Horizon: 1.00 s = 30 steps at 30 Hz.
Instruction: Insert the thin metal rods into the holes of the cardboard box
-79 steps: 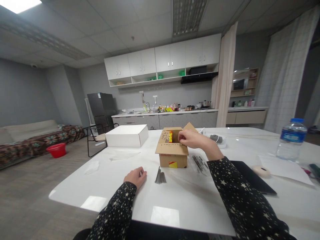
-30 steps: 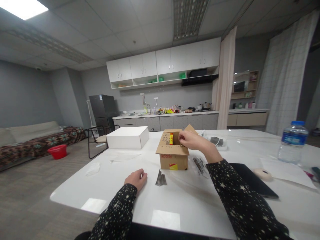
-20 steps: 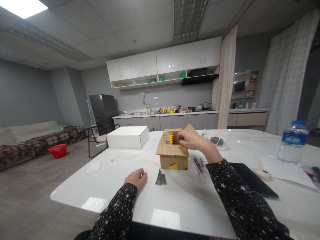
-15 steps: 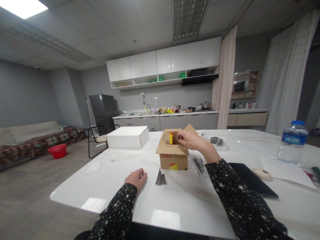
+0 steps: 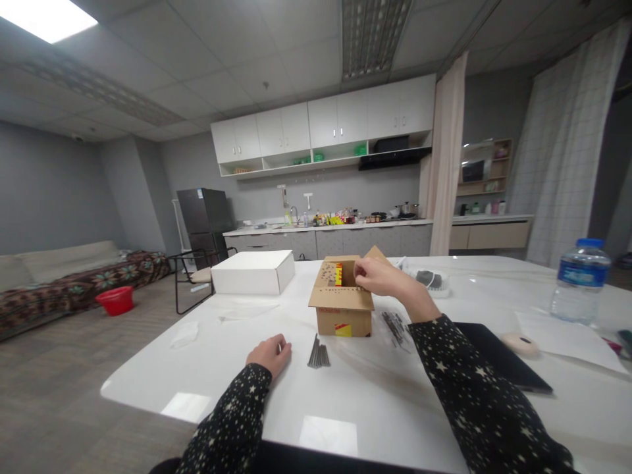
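Note:
An open cardboard box (image 5: 344, 322) with a red and yellow label stands on the white table, its flaps folded out. Over the box's right side is my right hand (image 5: 379, 276), fingertips pinched together at the opening; what they hold, if anything, is hidden. My left hand (image 5: 269, 354) rests on the tabletop left of the box, fingers loosely curled in, with nothing seen in it. Between that hand and the box's near side lies a small row of grey metal nails (image 5: 318, 353). More thin dark metal pieces (image 5: 395, 328) lie in a clear bag right of the box.
On the table (image 5: 217, 368), a white box (image 5: 251, 273) stands back left, near crumpled clear plastic (image 5: 184, 334). To the right are a black tablet (image 5: 503, 355), a beige round object (image 5: 519, 343), paper (image 5: 567, 342), a water bottle (image 5: 580, 283) and a white tray (image 5: 434, 284).
My right hand has shifted very slightly to the right over the box opening. My left hand and the nails stay in place; the whole view has moved a touch.

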Each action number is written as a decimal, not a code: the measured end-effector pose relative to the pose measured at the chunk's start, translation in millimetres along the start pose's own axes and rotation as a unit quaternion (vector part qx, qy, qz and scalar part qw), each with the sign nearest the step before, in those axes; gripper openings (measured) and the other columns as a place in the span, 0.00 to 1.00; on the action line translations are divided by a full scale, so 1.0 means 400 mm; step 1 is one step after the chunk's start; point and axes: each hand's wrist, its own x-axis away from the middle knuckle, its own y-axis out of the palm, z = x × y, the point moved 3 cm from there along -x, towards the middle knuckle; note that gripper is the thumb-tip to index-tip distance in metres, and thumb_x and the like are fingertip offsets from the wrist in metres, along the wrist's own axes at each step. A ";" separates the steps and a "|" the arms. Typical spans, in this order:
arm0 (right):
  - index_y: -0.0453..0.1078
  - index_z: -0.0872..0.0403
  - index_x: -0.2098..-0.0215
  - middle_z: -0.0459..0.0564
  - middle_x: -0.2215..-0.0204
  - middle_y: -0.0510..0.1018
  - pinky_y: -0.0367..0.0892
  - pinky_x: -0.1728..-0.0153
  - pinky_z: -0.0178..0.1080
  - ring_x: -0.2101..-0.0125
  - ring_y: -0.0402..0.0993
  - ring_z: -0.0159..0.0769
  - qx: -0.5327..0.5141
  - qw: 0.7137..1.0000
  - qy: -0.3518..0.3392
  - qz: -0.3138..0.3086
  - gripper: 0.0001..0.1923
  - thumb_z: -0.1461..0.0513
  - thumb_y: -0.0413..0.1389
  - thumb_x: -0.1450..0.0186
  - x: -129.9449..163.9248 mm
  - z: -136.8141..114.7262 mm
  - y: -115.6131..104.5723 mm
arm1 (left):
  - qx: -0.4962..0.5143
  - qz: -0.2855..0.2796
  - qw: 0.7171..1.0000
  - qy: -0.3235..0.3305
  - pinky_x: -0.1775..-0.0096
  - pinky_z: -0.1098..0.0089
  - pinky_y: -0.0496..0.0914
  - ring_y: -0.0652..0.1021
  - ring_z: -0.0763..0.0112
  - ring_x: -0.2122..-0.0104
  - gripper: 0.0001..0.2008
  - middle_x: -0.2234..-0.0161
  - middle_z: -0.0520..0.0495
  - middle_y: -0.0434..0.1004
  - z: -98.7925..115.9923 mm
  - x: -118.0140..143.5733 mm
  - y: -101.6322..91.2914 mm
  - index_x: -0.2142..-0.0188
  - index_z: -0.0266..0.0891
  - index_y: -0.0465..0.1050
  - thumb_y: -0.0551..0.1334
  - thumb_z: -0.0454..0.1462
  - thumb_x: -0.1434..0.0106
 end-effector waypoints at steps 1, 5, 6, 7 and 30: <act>0.70 0.55 0.68 0.51 0.69 0.77 0.57 0.72 0.33 0.68 0.71 0.36 -0.004 1.000 -0.001 -0.003 0.06 0.66 0.51 0.42 0.002 -0.004 -0.003 | 0.001 -0.001 1.000 0.000 0.66 0.70 0.63 0.74 0.66 0.66 0.13 0.69 0.49 0.76 0.000 0.001 0.000 0.68 0.43 0.71 0.51 0.45 0.38; 0.70 0.55 0.69 0.50 0.69 0.77 0.57 0.73 0.33 0.69 0.71 0.35 -0.023 1.000 -0.011 -0.015 0.07 0.67 0.52 0.44 0.009 -0.016 -0.009 | 0.000 0.003 1.000 -0.003 0.66 0.70 0.62 0.74 0.66 0.66 0.13 0.69 0.49 0.76 0.000 0.003 -0.003 0.68 0.43 0.71 0.51 0.45 0.38; 0.70 0.55 0.69 0.49 0.69 0.78 0.58 0.73 0.33 0.69 0.71 0.35 -0.028 0.999 -0.016 -0.015 0.07 0.67 0.52 0.44 0.010 -0.018 -0.009 | -0.001 0.003 1.000 -0.003 0.66 0.70 0.62 0.74 0.66 0.66 0.13 0.69 0.49 0.76 0.001 0.003 -0.004 0.68 0.42 0.71 0.51 0.45 0.38; 0.70 0.54 0.70 0.49 0.69 0.78 0.58 0.72 0.33 0.68 0.71 0.35 -0.032 0.999 -0.021 -0.015 0.07 0.67 0.51 0.44 0.010 -0.018 -0.009 | -0.001 0.001 1.000 -0.001 0.66 0.70 0.62 0.74 0.66 0.66 0.13 0.69 0.49 0.76 0.001 0.003 -0.004 0.68 0.42 0.71 0.51 0.45 0.38; 0.71 0.55 0.67 0.53 0.66 0.77 0.57 0.71 0.33 0.67 0.71 0.36 0.001 1.000 0.002 -0.020 0.07 0.66 0.51 0.40 0.005 -0.003 -0.004 | -0.006 -0.001 1.000 -0.001 0.66 0.70 0.62 0.75 0.66 0.66 0.13 0.70 0.50 0.76 0.000 0.001 0.002 0.69 0.43 0.71 0.51 0.45 0.38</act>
